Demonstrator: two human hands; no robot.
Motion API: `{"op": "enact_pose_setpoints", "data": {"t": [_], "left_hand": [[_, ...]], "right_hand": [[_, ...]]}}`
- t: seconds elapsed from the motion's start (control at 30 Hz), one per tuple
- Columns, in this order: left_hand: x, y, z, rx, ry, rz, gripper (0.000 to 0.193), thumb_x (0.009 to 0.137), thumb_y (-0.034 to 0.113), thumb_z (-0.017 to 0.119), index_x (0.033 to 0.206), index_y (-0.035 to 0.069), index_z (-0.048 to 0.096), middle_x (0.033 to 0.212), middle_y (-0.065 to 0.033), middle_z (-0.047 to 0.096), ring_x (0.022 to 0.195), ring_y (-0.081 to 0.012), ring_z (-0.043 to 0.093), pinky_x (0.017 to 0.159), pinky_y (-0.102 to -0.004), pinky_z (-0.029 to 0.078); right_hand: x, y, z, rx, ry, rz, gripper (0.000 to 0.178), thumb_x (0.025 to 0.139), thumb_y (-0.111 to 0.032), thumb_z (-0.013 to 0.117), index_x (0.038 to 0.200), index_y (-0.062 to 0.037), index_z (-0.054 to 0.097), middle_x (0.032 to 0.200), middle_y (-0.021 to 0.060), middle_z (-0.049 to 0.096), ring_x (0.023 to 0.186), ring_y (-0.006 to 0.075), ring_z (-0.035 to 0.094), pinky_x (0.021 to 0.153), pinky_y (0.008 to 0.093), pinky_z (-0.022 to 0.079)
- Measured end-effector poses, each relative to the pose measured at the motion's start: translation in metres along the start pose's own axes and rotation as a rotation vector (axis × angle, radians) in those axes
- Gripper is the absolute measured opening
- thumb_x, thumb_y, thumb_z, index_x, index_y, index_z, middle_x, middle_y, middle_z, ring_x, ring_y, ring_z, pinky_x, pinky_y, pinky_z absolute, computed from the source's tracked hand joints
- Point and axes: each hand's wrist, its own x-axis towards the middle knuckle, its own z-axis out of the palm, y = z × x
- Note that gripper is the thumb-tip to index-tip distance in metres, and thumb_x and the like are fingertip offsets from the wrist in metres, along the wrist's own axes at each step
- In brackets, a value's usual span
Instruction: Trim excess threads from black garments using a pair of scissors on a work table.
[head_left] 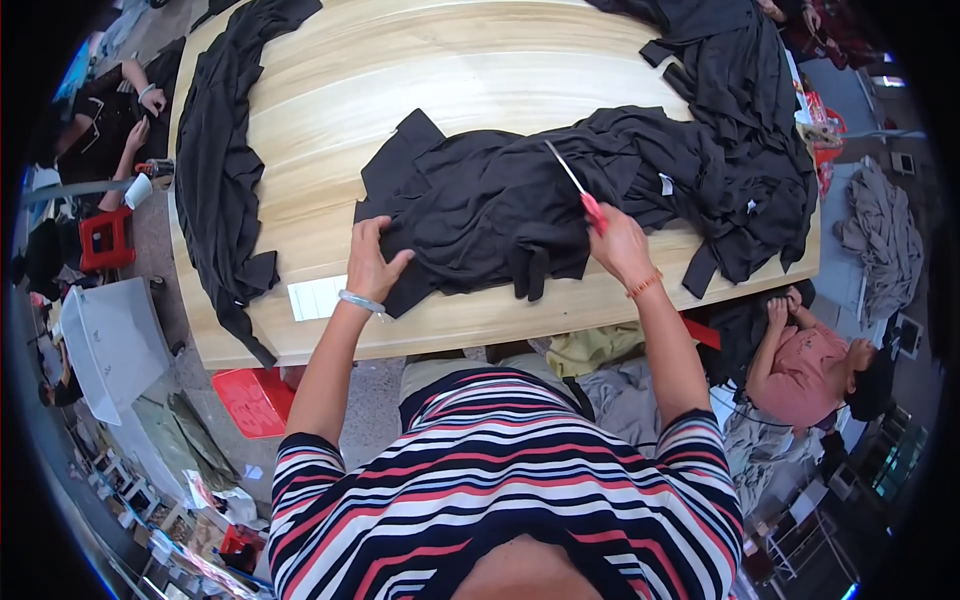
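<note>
A crumpled black garment (470, 205) lies in front of me on the pale wooden table (340, 90). At its near left edge rests my left hand (375, 262), open, with the thumb and fingers apart and nothing held. My right hand (622, 248) is closed round the red handles of a pair of scissors (567, 168). Their silver blades point away and to the left over the cloth. Whether the blade tips touch the fabric, I cannot tell. Beside my left wrist sits a white paper slip (315, 299).
More black garments (735, 120) are heaped along the right side, and a long dark one (215, 150) lines the left edge. A red stool (252, 400) stands below the table's near edge. To the right sits a person in a pink shirt (803, 375); another person (105, 135) works at far left.
</note>
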Motion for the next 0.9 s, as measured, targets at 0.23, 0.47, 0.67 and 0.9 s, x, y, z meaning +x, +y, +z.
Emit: {"op": "enact_pose_setpoints", "data": {"t": [0.23, 0.47, 0.67, 0.9], "left_hand": [[-0.021, 0.014, 0.021, 0.056, -0.071, 0.257, 0.013, 0.072, 0.001, 0.068, 0.08, 0.007, 0.06, 0.077, -0.011, 0.057, 0.078, -0.0324, 0.056, 0.068, -0.0407, 0.043], [-0.061, 0.058, 0.035, -0.019, -0.304, 0.224, 0.017, 0.071, 0.005, 0.073, 0.083, 0.005, 0.061, 0.096, -0.0143, 0.055, 0.087, -0.0333, 0.055, 0.079, -0.04, 0.045], [-0.028, 0.054, 0.088, -0.393, 0.156, -0.187, 0.034, 0.082, 0.006, 0.07, 0.114, 0.003, 0.06, 0.104, -0.0076, 0.057, 0.087, -0.0137, 0.056, 0.071, -0.0241, 0.05], [-0.008, 0.043, 0.124, -0.334, 0.014, -0.282, 0.023, 0.08, 0.009, 0.069, 0.102, 0.004, 0.066, 0.076, -0.0064, 0.06, 0.066, -0.0171, 0.06, 0.064, -0.0296, 0.05]], "right_hand": [[-0.065, 0.068, -0.046, -0.276, -0.002, 0.279, 0.021, 0.084, -0.012, 0.059, 0.104, -0.0089, 0.061, 0.103, 0.018, 0.064, 0.097, 0.0398, 0.062, 0.082, 0.0496, 0.05], [-0.063, 0.012, -0.039, -0.06, 0.032, 0.032, 0.032, 0.084, -0.021, 0.066, 0.112, -0.0076, 0.058, 0.101, 0.0198, 0.061, 0.097, 0.041, 0.059, 0.081, 0.0472, 0.048], [-0.068, -0.041, -0.024, -0.003, -0.155, -0.168, 0.031, 0.087, -0.029, 0.065, 0.11, -0.0091, 0.059, 0.088, 0.0225, 0.066, 0.085, 0.043, 0.063, 0.074, 0.0498, 0.049], [-0.094, -0.049, -0.025, -0.249, -0.521, -0.327, 0.029, 0.085, -0.031, 0.063, 0.097, -0.0053, 0.061, 0.077, 0.0216, 0.066, 0.08, 0.039, 0.066, 0.072, 0.0483, 0.051]]}}
